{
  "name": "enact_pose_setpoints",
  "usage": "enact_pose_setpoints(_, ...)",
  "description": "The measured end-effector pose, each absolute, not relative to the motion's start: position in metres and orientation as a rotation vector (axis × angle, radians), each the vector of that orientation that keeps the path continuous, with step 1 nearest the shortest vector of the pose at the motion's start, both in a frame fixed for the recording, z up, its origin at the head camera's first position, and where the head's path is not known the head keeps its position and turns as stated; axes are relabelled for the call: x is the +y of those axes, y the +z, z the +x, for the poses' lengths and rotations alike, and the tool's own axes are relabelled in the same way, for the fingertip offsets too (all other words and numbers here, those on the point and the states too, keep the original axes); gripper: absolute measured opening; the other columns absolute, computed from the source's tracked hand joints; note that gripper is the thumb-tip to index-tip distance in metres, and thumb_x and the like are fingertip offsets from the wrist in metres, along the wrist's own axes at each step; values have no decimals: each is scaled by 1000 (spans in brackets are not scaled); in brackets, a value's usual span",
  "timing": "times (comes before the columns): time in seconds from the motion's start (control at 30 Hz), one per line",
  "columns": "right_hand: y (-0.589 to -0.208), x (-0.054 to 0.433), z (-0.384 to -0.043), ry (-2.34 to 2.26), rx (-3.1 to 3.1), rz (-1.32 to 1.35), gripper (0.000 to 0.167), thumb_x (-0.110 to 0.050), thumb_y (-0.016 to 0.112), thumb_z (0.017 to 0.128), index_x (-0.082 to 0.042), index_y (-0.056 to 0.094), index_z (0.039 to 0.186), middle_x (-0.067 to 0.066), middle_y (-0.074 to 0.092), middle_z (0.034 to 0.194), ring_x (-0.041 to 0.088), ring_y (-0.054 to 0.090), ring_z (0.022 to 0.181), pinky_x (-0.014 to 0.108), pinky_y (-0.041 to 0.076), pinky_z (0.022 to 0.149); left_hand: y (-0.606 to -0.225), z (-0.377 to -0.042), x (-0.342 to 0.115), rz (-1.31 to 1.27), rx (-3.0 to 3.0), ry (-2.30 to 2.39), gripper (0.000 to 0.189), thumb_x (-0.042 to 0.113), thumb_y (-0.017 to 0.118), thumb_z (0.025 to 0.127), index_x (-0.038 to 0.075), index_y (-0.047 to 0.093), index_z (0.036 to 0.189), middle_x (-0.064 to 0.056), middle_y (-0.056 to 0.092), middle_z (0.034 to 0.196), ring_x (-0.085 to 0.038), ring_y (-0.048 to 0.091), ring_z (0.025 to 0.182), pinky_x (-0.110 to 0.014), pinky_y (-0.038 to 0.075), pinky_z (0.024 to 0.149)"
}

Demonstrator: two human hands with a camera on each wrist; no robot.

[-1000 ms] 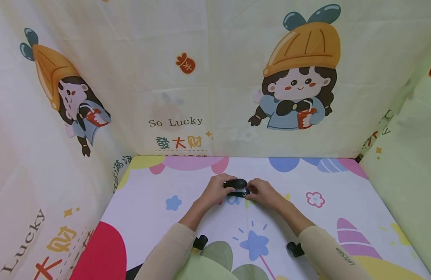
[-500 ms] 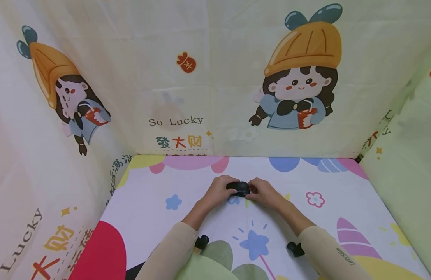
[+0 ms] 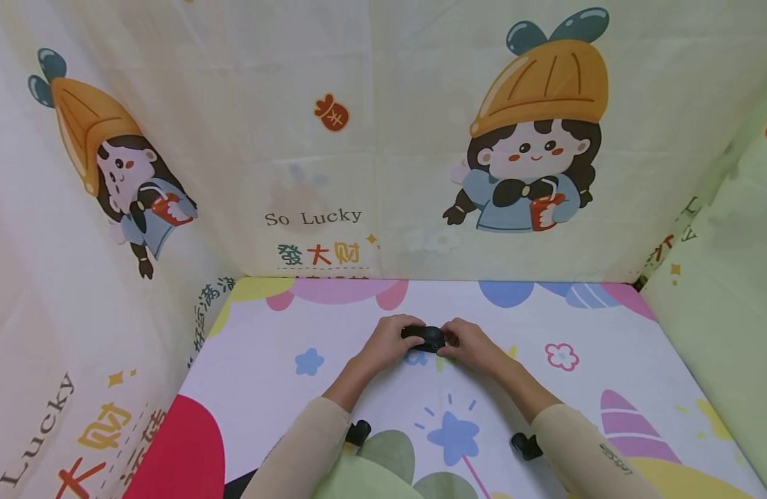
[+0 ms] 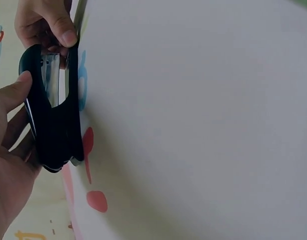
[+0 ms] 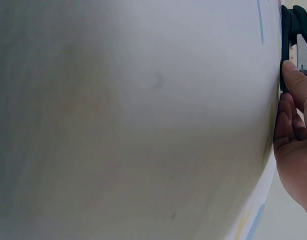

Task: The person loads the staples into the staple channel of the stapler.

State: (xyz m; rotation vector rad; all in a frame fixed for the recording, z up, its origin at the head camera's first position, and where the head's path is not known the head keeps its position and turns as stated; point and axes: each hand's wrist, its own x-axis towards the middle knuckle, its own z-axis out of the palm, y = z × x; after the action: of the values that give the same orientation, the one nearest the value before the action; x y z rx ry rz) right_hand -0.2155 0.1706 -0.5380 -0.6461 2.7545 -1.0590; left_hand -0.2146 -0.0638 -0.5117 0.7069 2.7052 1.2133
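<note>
A black stapler (image 3: 428, 338) lies near the middle of the patterned tabletop. My left hand (image 3: 387, 341) grips its rear part, with the thumb on the top arm (image 4: 28, 85) in the left wrist view. At the front end, my right hand (image 3: 468, 342) pinches the base, its thumb (image 5: 295, 80) lying along the side in the right wrist view. Between top arm and base a silver metal magazine (image 4: 51, 80) shows in the left wrist view. Some right fingertips are hidden behind the stapler there.
The table (image 3: 358, 305) has a white cover printed with colourful shapes. Cloth curtains (image 3: 408, 138) with cartoon prints stand behind and at both sides. Black wrist devices (image 3: 358, 432) are worn under both forearms.
A second ago the stapler's top stood higher with the metal showing in the head view; it has come down. The left hand has shifted slightly right. The right hand has barely moved.
</note>
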Motion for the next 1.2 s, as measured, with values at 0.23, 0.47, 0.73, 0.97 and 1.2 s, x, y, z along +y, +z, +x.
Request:
enact_pose_setpoints(0.23, -536, 169, -214, -1048, 2756, -636, 27, -19, 84, 87, -7, 72, 108, 1, 63, 93, 12, 56, 84, 27, 51, 76, -511, -215, -62, 720, 2714, 1197, 24, 15, 76, 95, 11, 76, 119, -5, 75, 120, -20, 68, 117, -38, 54, 105)
enact_pose_setpoints(0.47, -537, 170, -214, -1058, 2752, -630, 27, -19, 84, 87, -7, 72, 109, 1, 63, 94, 12, 56, 83, 27, 51, 75, -511, -215, -58, 750, 2746, 1130, 23, 15, 76, 95, 10, 77, 117, -6, 75, 119, -20, 69, 116, -38, 55, 103)
enact_pose_setpoints(0.73, -538, 170, -213, -1053, 2752, -627, 27, -19, 85, 87, -7, 72, 109, 0, 63, 94, 11, 56, 83, 27, 52, 75, -509, -213, -54, 742, 2784, 995, 25, 17, 76, 95, 10, 77, 119, -5, 76, 118, -21, 68, 115, -38, 55, 103)
enact_pose_setpoints(0.97, -536, 169, -210, -1074, 2743, -645, 28, -18, 84, 87, -6, 72, 108, 1, 63, 94, 12, 56, 83, 27, 51, 74, -509, -210, -53, 714, 2797, 950, 25, 18, 77, 94, 11, 77, 118, -4, 75, 117, -20, 68, 113, -37, 55, 102)
enact_pose_setpoints(1.2, -537, 169, -212, -1062, 2756, -627, 27, -18, 84, 87, -7, 72, 109, 1, 63, 94, 12, 56, 83, 27, 51, 75, -508, -212, -56, 715, 2768, 1039, 25, 17, 75, 96, 12, 76, 119, -4, 75, 120, -19, 68, 115, -37, 55, 102)
